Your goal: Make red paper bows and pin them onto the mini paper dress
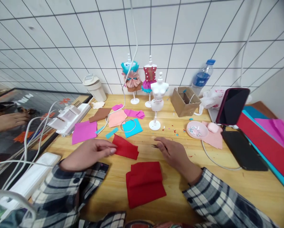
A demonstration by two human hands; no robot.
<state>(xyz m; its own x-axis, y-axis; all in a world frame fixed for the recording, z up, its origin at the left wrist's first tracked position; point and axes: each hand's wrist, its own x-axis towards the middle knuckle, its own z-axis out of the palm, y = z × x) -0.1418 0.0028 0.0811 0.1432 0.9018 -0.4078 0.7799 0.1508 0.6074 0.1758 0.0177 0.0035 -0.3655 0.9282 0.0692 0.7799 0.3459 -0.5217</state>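
My left hand (pixel 91 153) pinches one corner of a small red fabric piece (pixel 126 148) between thumb and fingers. Opposite it, my right hand (pixel 171 152) is closed around a small tool with dark, thin pointed tips (pixel 154 146); the rest of it is hidden in the palm, so its kind is unclear. The tips point left toward the fabric and are apart from it. A larger red fabric piece (pixel 145 185) lies flat in front of me, between my forearms. Beyond my hands stands a bare white mini mannequin (pixel 159 95) on a round base.
Two dressed mannequins (pixel 132 76) stand behind. Coloured fabric scraps (pixel 85 131) and a metal ring lie left of centre. At right are a cardboard box (pixel 184 106), a pink bead dish (pixel 197 129), a propped phone (pixel 232 106) and a cable. Power strips (pixel 32 180) and another person's hand (pixel 10 122) are left.
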